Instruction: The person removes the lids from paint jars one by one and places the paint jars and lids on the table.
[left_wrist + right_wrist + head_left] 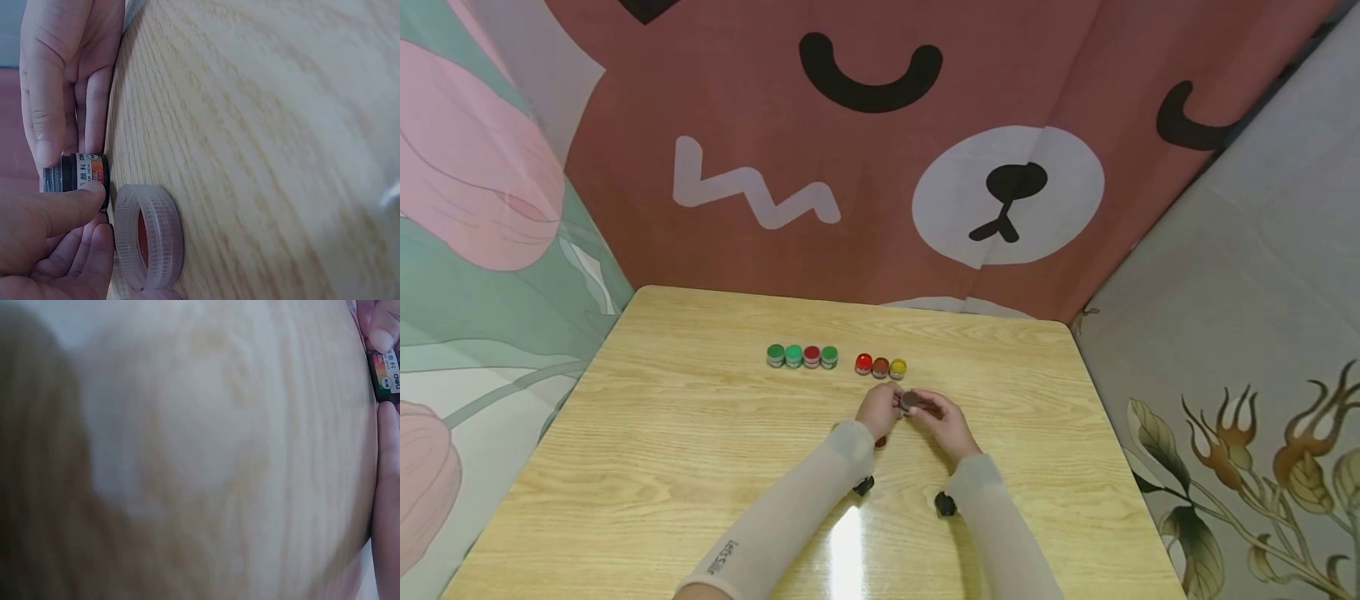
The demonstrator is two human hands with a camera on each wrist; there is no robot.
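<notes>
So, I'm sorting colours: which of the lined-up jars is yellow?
The rightmost jar, ending the group of three; the other lined-up jars look green, red or brownish.

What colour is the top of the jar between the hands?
The jar has a dark brown top, best seen in the head view.

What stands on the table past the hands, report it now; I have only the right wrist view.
Observer: In the head view, a row of four jars stands on the table, with a row of three jars to its right.
Operator: Give me the top of the held jar; my frame cuts it off.
Observer: The head view shows it dark brown.
Operator: Now name whatever lies by the left hand.
Observer: In the left wrist view, a clear ribbed ring, reddish-brown inside, lies on the table beside it.
</notes>
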